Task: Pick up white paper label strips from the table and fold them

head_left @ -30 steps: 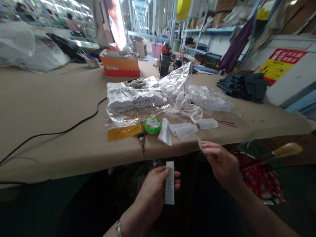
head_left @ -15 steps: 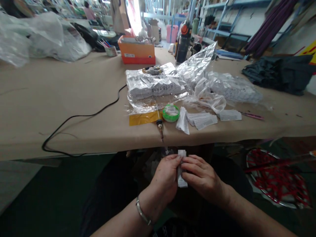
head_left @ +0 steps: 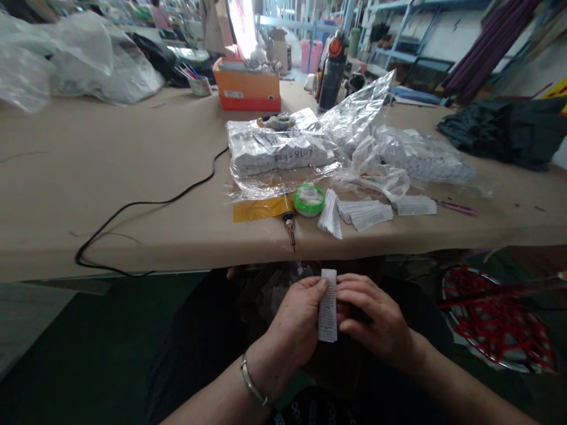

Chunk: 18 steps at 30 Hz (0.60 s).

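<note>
Over my lap, below the table edge, my left hand (head_left: pixel 297 316) pinches a narrow strip of white printed labels (head_left: pixel 328 313), thumb on its upper face. My right hand (head_left: pixel 376 321) is at the strip's right edge, fingers bent and a gap between thumb and fingers; whether the fingertips touch the paper is hard to tell. Above them on the table lies a pen-like tool with a metal tip (head_left: pixel 289 227), pointing at me. Beside it stand a green round tub (head_left: pixel 309 200) with white material inside and fanned stacks of printed labels (head_left: pixel 365 213).
Plastic-wrapped white bundles (head_left: pixel 283 154) lie behind the tub. A black cable (head_left: pixel 172 202) curves across the left. Pink-handled snips (head_left: pixel 458 206) rest at right. An orange box (head_left: pixel 248 88) and a dark bottle (head_left: pixel 332 74) stand farther back. A basket of red strips (head_left: pixel 500 321) is below right.
My right fingers have drawn back from over the labels to their right edge, uncovering more of the printed face. My left hand keeps its hold.
</note>
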{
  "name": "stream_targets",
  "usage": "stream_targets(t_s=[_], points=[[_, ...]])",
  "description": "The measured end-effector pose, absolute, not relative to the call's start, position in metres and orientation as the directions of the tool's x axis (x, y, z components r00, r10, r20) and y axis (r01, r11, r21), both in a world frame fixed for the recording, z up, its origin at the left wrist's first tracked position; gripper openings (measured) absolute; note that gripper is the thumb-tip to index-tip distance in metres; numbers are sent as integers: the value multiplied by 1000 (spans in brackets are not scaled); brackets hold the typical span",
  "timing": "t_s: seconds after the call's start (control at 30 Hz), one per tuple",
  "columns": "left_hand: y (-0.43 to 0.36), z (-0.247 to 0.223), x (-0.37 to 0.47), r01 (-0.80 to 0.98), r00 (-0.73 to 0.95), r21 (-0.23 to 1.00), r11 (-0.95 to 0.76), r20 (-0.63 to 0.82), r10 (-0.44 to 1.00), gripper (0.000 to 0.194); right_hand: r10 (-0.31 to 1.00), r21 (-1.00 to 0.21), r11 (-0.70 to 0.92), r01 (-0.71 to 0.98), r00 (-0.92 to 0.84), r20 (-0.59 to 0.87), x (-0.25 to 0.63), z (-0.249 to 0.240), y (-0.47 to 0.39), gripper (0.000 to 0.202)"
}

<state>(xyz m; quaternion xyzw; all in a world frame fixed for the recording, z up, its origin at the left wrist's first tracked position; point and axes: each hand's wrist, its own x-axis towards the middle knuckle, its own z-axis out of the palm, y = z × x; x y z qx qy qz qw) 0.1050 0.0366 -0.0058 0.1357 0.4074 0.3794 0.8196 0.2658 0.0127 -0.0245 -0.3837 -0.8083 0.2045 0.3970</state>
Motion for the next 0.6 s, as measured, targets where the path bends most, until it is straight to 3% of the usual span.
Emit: stream_targets(t_s=[0.07,0.13,0.2,0.27,0.43,0.6], points=[[35,-3,101,-417,448,539,732,-578,682,16,934,-889,343,305,-209,289,271,-25,16,30],[32,1,98,-341,517,529,777,-586,625,18,972,-999,7,42,-234,-3,274,-26,23,36],[29,4,97,-289,578,520,804,-575,580,20,876,-944,-294,-147,-436,-205,275,-28,29,47],[25,5,97,-259,615,516,816,-563,552,22,773,-860,-463,-213,-573,-274,272,-32,33,48],[20,0,96,-230,637,520,822,-559,531,23,742,-763,-542,-353,-627,-237,264,-41,32,30],[18,-4,93,-189,656,492,850,-581,482,21,720,-730,-568,-380,-659,-218,263,-48,30,28]])
